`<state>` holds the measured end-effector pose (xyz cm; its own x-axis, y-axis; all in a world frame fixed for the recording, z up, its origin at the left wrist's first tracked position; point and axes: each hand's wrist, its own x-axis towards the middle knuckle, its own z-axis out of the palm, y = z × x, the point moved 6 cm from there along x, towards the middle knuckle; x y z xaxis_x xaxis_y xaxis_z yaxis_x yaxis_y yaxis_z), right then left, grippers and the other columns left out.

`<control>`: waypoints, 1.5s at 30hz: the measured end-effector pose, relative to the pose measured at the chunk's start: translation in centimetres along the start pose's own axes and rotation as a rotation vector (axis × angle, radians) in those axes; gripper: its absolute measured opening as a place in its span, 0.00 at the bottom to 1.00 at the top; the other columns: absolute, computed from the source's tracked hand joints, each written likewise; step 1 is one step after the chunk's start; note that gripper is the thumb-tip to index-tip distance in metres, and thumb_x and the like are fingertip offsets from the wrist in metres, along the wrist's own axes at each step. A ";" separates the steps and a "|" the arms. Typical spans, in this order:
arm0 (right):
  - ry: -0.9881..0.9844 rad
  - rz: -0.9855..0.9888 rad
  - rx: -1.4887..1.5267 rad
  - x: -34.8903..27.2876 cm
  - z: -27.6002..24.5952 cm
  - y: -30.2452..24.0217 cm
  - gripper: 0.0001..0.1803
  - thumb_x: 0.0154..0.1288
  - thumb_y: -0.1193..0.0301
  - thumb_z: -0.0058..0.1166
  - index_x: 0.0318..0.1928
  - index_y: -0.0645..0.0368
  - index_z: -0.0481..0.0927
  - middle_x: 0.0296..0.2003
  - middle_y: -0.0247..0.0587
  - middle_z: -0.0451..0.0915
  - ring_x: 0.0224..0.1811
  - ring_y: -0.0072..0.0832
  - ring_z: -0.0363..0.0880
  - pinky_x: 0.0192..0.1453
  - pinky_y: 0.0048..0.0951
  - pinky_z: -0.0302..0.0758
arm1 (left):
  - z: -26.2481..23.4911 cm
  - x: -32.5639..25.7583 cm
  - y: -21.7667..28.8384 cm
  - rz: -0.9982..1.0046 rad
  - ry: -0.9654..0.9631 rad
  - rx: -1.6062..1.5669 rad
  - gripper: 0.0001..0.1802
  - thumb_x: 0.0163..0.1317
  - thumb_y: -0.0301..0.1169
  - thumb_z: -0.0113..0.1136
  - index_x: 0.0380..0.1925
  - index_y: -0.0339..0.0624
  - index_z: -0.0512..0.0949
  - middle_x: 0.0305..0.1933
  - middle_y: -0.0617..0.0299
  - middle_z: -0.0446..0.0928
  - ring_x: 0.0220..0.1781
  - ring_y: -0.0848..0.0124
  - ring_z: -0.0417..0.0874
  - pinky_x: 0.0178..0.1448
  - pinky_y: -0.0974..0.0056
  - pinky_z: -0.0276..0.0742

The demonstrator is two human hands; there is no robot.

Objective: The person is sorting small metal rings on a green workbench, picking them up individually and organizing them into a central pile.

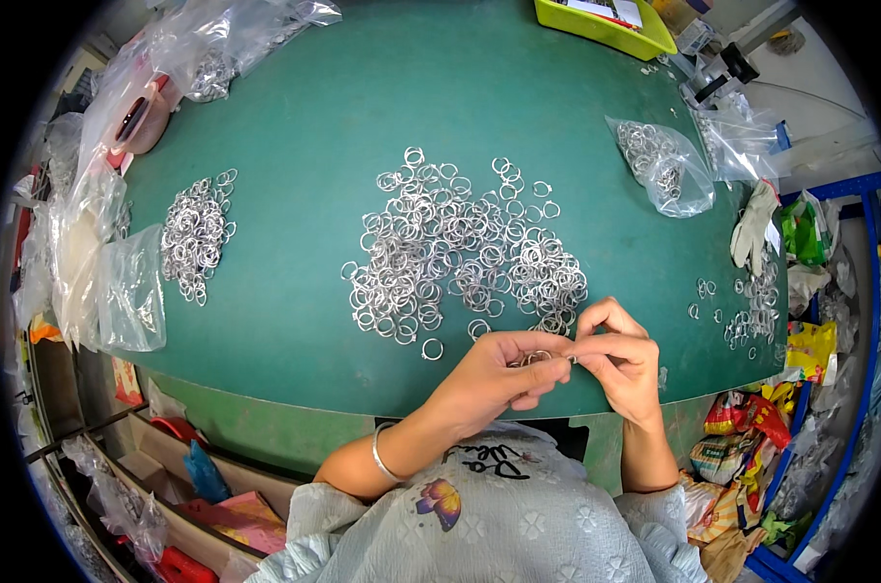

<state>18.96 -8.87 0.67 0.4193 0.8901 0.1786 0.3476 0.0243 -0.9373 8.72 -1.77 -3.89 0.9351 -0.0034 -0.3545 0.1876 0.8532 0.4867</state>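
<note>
Rings in the big centre heap [460, 253] and the small left pile [196, 238] look like bright bare metal wire, shiny and smooth; same for the ring [538, 358] pinched between the left hand [494, 374] and right hand [620, 360], and the thin glossy metal bangle [382, 457]. Table top [363, 107] is matt green, looks like rubber or felt mat, slightly scuffed. Bags [666, 165] are thin clear crinkly plastic, glossy; tray [606, 29] is smooth yellow-green plastic, glove [754, 228] is white knit cloth, matt.
</note>
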 end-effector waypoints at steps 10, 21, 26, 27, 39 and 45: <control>0.118 0.166 0.274 -1.0 0.4 -0.1 0.05 0.53 0.83 0.53 0.32 0.69 0.77 0.32 0.44 0.76 0.37 0.29 0.73 0.41 0.27 0.69 | 0.7 -1.4 1.8 0.428 0.269 0.482 0.16 0.47 0.21 0.64 0.39 0.38 0.76 0.31 0.69 0.75 0.32 0.83 0.72 0.36 0.77 0.69; 0.083 0.188 0.394 -1.4 0.8 -0.3 0.03 0.54 0.82 0.53 0.31 0.69 0.76 0.31 0.44 0.75 0.35 0.28 0.72 0.40 0.26 0.68 | 1.9 -2.2 2.7 0.743 0.263 0.704 0.16 0.43 0.17 0.66 0.35 0.35 0.76 0.30 0.60 0.76 0.26 0.80 0.71 0.33 0.75 0.68; 0.102 0.154 0.340 -1.3 0.9 -0.7 0.03 0.53 0.82 0.54 0.30 0.69 0.77 0.30 0.43 0.75 0.34 0.29 0.71 0.38 0.26 0.68 | 2.1 -2.6 2.8 0.814 0.252 0.717 0.16 0.43 0.16 0.65 0.34 0.36 0.76 0.30 0.60 0.75 0.23 0.81 0.67 0.32 0.75 0.66; 0.104 0.144 0.328 -1.3 0.9 -0.8 0.03 0.52 0.82 0.54 0.30 0.69 0.77 0.30 0.43 0.75 0.34 0.29 0.71 0.38 0.26 0.68 | 2.1 -2.6 2.8 0.815 0.249 0.731 0.16 0.43 0.16 0.66 0.35 0.36 0.76 0.30 0.60 0.75 0.23 0.82 0.67 0.31 0.75 0.66; 0.114 0.077 -0.763 0.1 -0.8 1.3 0.22 0.43 0.74 0.61 0.44 0.60 0.75 0.40 0.40 0.71 0.41 0.36 0.66 0.45 0.33 0.63 | 0.3 -0.3 0.1 0.123 0.067 -0.266 0.13 0.65 0.35 0.42 0.38 0.37 0.71 0.26 0.63 0.65 0.20 0.82 0.57 0.19 0.78 0.53; 0.153 -0.033 -0.836 -0.4 -0.7 2.5 0.11 0.46 0.74 0.60 0.34 0.59 0.78 0.31 0.35 0.74 0.33 0.32 0.69 0.36 0.31 0.62 | 0.2 -0.2 -1.0 0.007 -0.024 -0.272 0.16 0.65 0.38 0.43 0.33 0.37 0.73 0.24 0.58 0.72 0.18 0.79 0.63 0.20 0.77 0.54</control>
<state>20.29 -9.45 -1.57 0.4858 0.8219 0.2973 0.8417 -0.3483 -0.4125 8.42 -2.72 -4.13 0.9435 -0.0065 -0.3313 0.0963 0.9621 0.2552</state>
